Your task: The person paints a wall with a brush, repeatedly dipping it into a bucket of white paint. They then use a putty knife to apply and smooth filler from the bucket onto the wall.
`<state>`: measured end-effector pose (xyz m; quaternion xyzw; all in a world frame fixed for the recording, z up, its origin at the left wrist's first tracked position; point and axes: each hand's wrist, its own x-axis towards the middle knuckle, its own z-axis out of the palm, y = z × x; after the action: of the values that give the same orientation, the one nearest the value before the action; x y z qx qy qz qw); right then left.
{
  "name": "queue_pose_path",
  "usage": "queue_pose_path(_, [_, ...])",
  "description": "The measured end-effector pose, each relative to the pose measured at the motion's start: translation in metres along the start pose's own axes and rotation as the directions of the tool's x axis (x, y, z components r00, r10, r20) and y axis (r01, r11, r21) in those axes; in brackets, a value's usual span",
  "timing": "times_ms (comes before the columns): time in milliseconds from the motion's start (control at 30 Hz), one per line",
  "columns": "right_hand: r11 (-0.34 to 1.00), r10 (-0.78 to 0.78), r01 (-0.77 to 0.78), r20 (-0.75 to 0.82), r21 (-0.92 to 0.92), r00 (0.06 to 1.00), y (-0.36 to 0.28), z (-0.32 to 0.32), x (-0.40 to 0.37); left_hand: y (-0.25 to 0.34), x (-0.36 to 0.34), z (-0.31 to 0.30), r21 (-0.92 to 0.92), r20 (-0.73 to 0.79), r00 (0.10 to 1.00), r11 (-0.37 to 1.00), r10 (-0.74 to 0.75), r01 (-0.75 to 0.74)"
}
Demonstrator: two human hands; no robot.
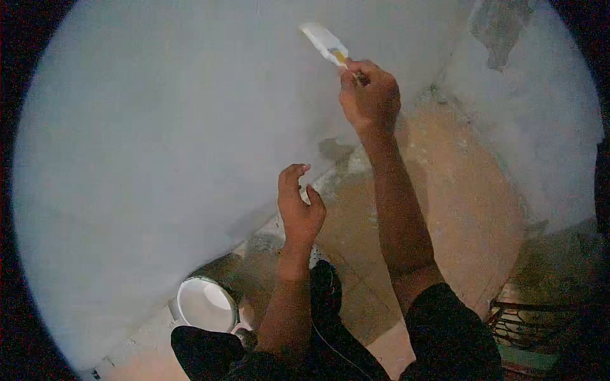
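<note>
My right hand (370, 95) is raised against the pale wall, its fingers closed around the handle of a paintbrush (325, 44). The brush head is coated white, with a yellow part showing near my fingers, and points up and left. Lower and to the left, my left hand (301, 202) is held in front of the wall's foot with thumb and fingers apart and curved, holding nothing. Below it stands a round bucket (206, 306) with a white inside, partly hidden by my dark-clothed knee.
The grey-white wall (159, 140) fills the left and top. Dark patches mark its lower edge and a bare grey patch (499, 32) shows at upper right. Tan floor (457, 190) runs to the corner. A dark metal rack-like thing (534, 324) stands at lower right.
</note>
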<state>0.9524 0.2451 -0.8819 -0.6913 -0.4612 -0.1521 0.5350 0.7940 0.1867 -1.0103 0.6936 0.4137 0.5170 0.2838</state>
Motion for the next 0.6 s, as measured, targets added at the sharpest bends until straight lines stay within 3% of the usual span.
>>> queue_pose_path(33, [1.000, -0.001, 0.001, -0.003, -0.003, 1.000, 0.012, 0.009, -0.007, -0.001, 0.001, 0.001, -0.011, -0.001, 1.000, 1.000, 0.004, -0.004])
queue_pose_path(100, [0.987, -0.161, 0.162, -0.056, 0.017, 0.985, 0.058, 0.042, -0.041, 0.000, 0.003, 0.001, -0.029, 0.004, 1.000, 1.000, 0.000, 0.001])
queue_pose_path(167, [0.992, 0.059, -0.078, 0.191, 0.095, 0.980, 0.081, 0.058, -0.080, 0.004, 0.002, 0.001, -0.043, 0.002, 1.000, 0.999, 0.012, -0.012])
queue_pose_path(233, [0.975, 0.104, -0.145, 0.228, 0.171, 0.968, 0.101, 0.072, -0.115, 0.002, -0.001, 0.002, -0.047, 0.011, 0.999, 0.998, 0.034, -0.033])
queue_pose_path(267, [0.974, 0.116, -0.158, 0.236, 0.165, 0.965, 0.113, 0.078, -0.135, 0.006, -0.001, 0.003, -0.040, 0.025, 1.000, 0.999, 0.010, -0.009])
queue_pose_path(333, [0.945, 0.290, -0.326, 0.445, 0.005, 0.847, 0.137, 0.087, -0.168, 0.011, -0.001, 0.005, -0.034, 0.046, 0.999, 0.999, -0.025, 0.027])
queue_pose_path(433, [0.938, 0.220, -0.312, 0.439, 0.149, 0.871, 0.156, 0.088, -0.200, 0.010, 0.005, 0.009, -0.016, 0.044, 0.998, 0.999, -0.043, 0.043])
queue_pose_path(467, [0.976, 0.202, -0.218, 0.454, -0.017, 0.868, 0.164, 0.094, -0.203, 0.010, 0.008, 0.007, -0.012, 0.049, 0.998, 0.999, -0.042, 0.042])
queue_pose_path(500, [0.975, 0.204, -0.220, 0.452, -0.018, 0.868, 0.172, 0.095, -0.208, 0.010, 0.009, 0.006, -0.015, 0.050, 0.998, 0.999, -0.038, 0.039])
queue_pose_path(567, [0.945, 0.309, -0.189, 0.537, -0.267, 0.785, 0.191, 0.098, -0.217, 0.011, 0.013, 0.007, -0.023, 0.039, 0.999, 0.999, -0.033, 0.034])
queue_pose_path(600, [0.882, 0.426, -0.113, 0.671, -0.457, 0.607, 0.217, 0.115, -0.220, 0.011, 0.016, 0.006, -0.012, 0.043, 0.999, 1.000, -0.028, 0.028])
